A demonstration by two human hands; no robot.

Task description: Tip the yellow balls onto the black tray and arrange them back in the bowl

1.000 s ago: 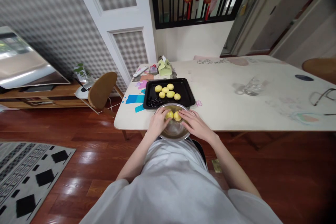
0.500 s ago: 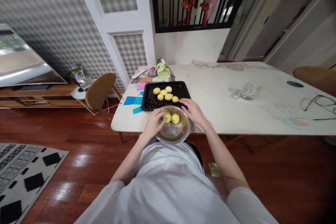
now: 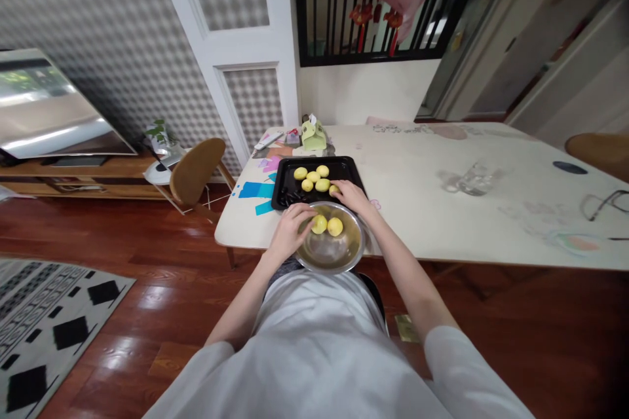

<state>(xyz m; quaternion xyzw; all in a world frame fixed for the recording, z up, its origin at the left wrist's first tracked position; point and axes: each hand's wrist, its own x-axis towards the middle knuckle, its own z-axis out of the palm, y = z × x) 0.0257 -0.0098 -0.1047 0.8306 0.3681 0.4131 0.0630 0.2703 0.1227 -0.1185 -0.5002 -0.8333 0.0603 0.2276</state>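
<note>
A metal bowl rests at the table's front edge, against the black tray. Two yellow lemons lie in the bowl, one at the left and one at the right. My left hand reaches over the bowl's left rim, its fingertips on the left lemon. Several more lemons and some small dark pieces lie in the tray. My right hand is over the tray's right front part, fingers closed on a lemon that they partly cover.
The white table carries a green tissue box behind the tray, a glass and eyeglasses to the right. Blue paper lies left of the tray. A wooden chair stands at the left.
My right hand has moved from beside the tray's right front corner onto the lemon nearest it. My left hand stays at the lemon in the bowl. The whole view has shifted slightly.
</note>
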